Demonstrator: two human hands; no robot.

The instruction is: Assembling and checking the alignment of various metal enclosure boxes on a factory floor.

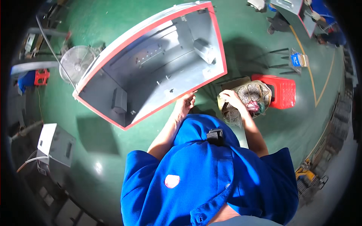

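Observation:
A large grey metal cabinet (151,109) with a red-edged rim lies before me, its open side facing up toward me. My left hand (184,103) is at its near rim, fingers curled. Whatever those fingers may hold is too small to make out. My right hand (231,99) bends its fingers down at the left edge of a plastic-lined container (268,97) of small metal hardware. Its fingertips are pressed close together, and what lies between them is hidden. Pink and green bundles (252,106) rest on top of the hardware beside my right wrist.
A red plastic stool (284,92) stands right of the hardware. Left of the cabinet is a round fan (78,64). Further right, a small stand carries a blue box (297,60). A pale metal box (56,145) sits at lower left. Other people work at a panel at upper right.

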